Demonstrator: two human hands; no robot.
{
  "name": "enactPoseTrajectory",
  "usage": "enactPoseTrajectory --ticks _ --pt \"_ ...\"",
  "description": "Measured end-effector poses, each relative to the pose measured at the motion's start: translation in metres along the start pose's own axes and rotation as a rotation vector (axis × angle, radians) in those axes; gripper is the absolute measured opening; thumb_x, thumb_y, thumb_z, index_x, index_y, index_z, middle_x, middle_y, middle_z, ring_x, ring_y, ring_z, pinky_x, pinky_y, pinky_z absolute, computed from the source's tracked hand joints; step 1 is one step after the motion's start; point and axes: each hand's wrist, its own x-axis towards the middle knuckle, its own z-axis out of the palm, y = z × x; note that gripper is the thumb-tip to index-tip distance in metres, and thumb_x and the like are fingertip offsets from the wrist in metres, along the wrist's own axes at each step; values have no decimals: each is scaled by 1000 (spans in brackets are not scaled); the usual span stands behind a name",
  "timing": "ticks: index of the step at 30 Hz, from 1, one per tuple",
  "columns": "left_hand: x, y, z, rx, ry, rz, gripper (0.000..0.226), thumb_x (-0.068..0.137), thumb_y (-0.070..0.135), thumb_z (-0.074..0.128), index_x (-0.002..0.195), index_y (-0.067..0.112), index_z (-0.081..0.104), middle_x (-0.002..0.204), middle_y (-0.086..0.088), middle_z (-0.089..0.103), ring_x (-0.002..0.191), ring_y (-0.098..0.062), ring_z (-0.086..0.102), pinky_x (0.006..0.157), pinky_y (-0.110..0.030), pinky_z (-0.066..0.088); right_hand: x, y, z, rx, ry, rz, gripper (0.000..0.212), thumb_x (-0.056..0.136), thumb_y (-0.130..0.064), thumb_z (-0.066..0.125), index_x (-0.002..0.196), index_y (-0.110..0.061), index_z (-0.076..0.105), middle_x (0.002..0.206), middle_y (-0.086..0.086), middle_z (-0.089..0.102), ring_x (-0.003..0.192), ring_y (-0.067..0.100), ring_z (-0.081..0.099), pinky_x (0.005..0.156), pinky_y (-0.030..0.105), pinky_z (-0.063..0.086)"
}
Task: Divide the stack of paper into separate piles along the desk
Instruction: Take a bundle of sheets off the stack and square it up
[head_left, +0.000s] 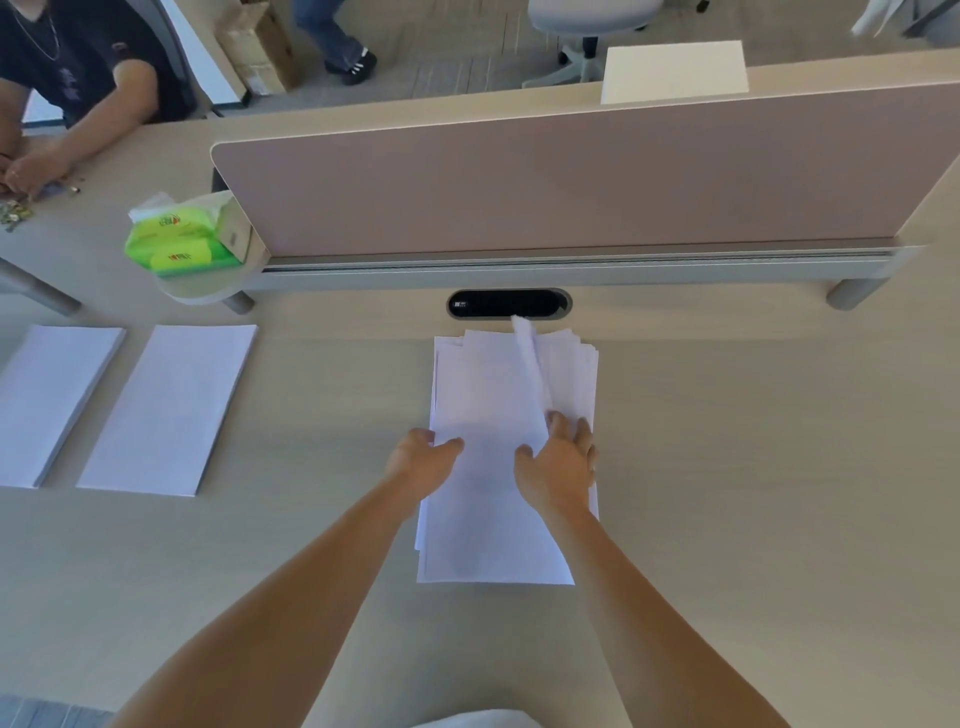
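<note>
**A:** Where is the paper?

**B:** The messy stack of thin white paper sheets (498, 499) lies right under both your hands. Your left hand (421, 462) sits at its left edge, thumb on top. I cannot tell if the fingers hook under. Your right hand (561, 467) lies flat and spread on top.

**A:** How will it feel?

**B:** Light, floppy and slippery, I think. Pinch a bunch at a side edge. Two neat white paper piles (171, 410) lie well to the left of your left hand.

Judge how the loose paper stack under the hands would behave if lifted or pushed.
Probably floppy: a top sheet already curls up near the right hand. Likely to slide and fan out: the stack looks uneven at its far edge.
</note>
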Motion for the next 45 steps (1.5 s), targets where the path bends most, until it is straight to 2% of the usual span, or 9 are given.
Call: enactPoseTrajectory --ticks 2,6,9,15,22,34,38,42,45 --pt "-1 1 1 -26 8 2 62 80 48 65 130 13 54 103 -2 66 84 -19 63 70 -28 46 0 -1 1 -138 14 -54 57 93 -29 51 146 -23 32 163 12 7 150 31 3 118 48 13" --pt "-1 -2 4 -45 16 -12 69 86 44 67 142 11 41 123 -6 57 100 -22 55 82 -30 42 -6 -5 1 102 -84 -210 52 94 -25 53 142 -19 32 141 3 48 125 26 52 97 36 45" --pt "-5 -1 2 -63 18 -30 70 88 42 66 145 13 38 127 -7 54 111 -25 55 90 -31 42 -1 -5 -5 455 -98 47 53 92 -23 56 140 -18 33 128 1 56 101 26 62 75 32 50" --pt "-7 -1 -2 -147 7 -34 73 89 39 67 148 12 36 143 -11 48 125 -28 51 105 -39 42 15 4 -11 473 -218 249 29 91 -16 52 119 -9 50 113 2 60 93 24 58 68 26 44" --pt "-5 -3 4 -156 11 -51 61 86 40 68 137 10 50 125 -6 60 108 -27 60 96 -39 50 3 -3 -8 45 -144 140 50 90 -17 48 140 -13 40 145 14 27 133 34 26 107 40 32" --pt "-12 3 6 -137 6 -25 40 90 32 67 123 11 58 105 -4 60 94 -24 58 80 -31 46 5 -10 -4 -112 -99 198 44 87 -27 51 130 -18 44 140 15 28 129 36 25 106 42 24" --pt "-11 2 7 -130 1 -12 45 90 32 66 128 11 57 107 -3 60 95 -24 58 82 -31 46 -1 -8 1 -147 54 130 42 84 -26 54 124 -15 46 133 11 32 123 35 30 103 43 27" --pt "-12 1 5 -134 -7 -15 49 90 32 66 132 11 54 110 -2 59 98 -23 57 84 -31 46 -5 -9 2 131 140 20 47 88 -16 57 130 -11 35 131 11 40 108 33 52 81 37 47" --pt "-13 1 5 -140 -2 -23 56 88 35 67 136 11 51 121 -2 60 105 -25 59 94 -35 48 3 -4 -1 406 66 148 50 88 -14 54 132 -13 31 124 10 47 88 27 54 63 29 45"
